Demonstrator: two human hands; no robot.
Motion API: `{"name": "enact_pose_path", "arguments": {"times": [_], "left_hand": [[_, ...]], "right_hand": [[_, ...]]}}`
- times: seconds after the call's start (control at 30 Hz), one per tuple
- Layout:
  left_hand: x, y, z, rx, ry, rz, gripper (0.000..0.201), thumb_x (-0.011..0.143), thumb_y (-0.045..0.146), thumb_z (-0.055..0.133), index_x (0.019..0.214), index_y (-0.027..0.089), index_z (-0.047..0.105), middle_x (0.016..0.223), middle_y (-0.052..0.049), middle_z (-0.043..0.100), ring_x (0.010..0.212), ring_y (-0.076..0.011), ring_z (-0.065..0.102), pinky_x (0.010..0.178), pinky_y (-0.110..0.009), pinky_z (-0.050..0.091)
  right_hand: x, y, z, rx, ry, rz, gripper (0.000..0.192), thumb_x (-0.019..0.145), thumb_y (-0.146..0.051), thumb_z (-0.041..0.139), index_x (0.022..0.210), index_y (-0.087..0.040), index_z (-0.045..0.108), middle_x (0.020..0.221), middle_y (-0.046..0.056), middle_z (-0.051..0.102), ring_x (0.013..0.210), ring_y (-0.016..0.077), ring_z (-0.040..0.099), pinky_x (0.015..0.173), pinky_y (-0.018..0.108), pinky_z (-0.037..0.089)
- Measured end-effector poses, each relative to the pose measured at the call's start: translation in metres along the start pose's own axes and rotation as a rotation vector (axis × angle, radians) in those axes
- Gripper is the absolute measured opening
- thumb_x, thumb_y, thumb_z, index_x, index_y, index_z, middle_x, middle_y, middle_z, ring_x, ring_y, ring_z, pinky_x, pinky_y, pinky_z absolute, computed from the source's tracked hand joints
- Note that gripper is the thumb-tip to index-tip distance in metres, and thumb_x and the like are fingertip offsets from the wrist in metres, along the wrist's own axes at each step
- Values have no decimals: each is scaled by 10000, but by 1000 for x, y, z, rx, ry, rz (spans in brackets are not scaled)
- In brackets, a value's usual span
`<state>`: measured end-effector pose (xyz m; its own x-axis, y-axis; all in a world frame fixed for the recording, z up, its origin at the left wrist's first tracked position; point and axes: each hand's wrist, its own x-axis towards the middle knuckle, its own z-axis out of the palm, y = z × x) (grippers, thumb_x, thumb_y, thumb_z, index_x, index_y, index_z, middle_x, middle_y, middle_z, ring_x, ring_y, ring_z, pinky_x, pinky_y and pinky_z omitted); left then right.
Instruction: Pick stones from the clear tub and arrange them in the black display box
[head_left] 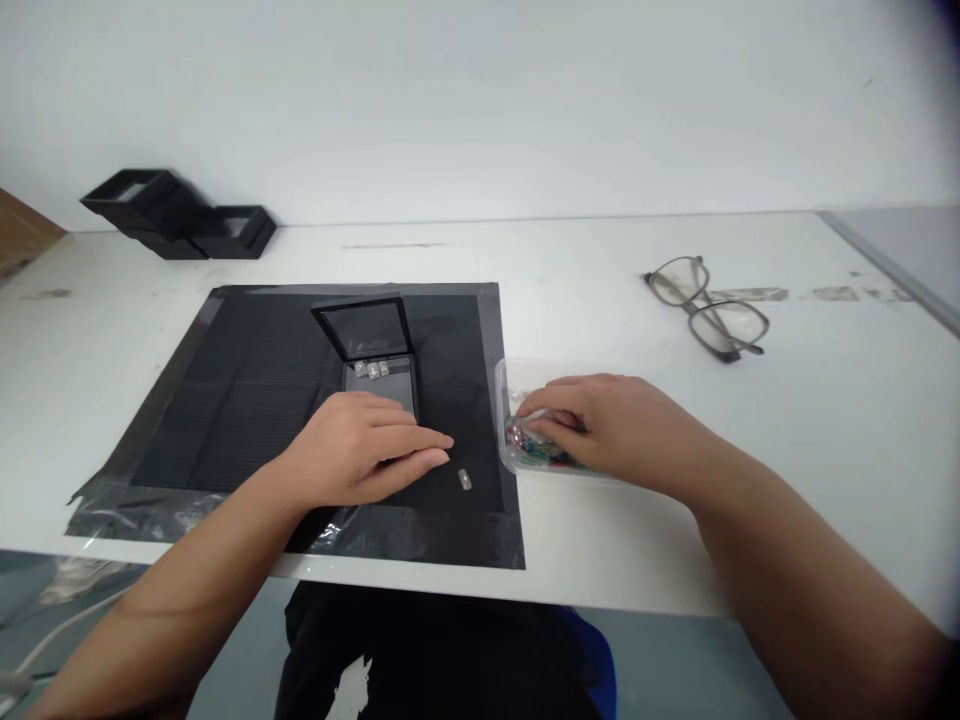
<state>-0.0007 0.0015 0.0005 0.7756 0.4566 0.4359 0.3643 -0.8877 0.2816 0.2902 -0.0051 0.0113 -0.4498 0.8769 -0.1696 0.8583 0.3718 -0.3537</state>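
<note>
Left hand (360, 450) flat on small black scale (379, 385) w/ open lid, fingers loose, holding nothing, tiny grey piece (464, 479) just beside fingertips, right hand (600, 425) in clear plastic box (525, 420), fingers pinching small colourful bits (529, 445), black mat (247, 400) under scale

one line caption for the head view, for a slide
Left hand rests on a black case on a black mat; right hand reaches into a clear tray.
</note>
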Motion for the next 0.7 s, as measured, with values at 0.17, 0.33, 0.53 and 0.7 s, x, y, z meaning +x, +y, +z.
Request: {"name": "enact_pose_path", "arguments": {"times": [0.17,0.33,0.53,0.7], "left_hand": [[-1,0,0,6,4,3,175,940,292,596,1007,200,730,649,24,685,542,-97,569,531,-245,410],[0,0,-1,8,17,17,189,951,288,579,1044,200,719,676,16,698,575,-92,604,538,-234,418],[0,0,-2,10,24,19,184,942,280,596,1045,193,720,652,26,677,562,-94,598,532,-238,417],[1,0,-1,-7,49,24,186,949,290,583,1013,191,727,642,22,676,561,-93,607,529,-233,423]], "right_hand": [[1,3,0,-29,-10,8,236,916,-322,469,983,-279,691,811,-5,707,717,184,635,592,285,386],[0,6,1,-31,-26,27,198,928,-273,409,976,-246,599,784,-3,680,675,170,610,591,284,367],[0,7,2,-20,0,5,205,946,-295,400,938,-239,598,770,1,675,625,159,586,568,281,359],[-6,11,-10,70,191,-22,244,958,-342,443,1007,-263,669,888,10,711,645,153,585,607,301,418]]}}
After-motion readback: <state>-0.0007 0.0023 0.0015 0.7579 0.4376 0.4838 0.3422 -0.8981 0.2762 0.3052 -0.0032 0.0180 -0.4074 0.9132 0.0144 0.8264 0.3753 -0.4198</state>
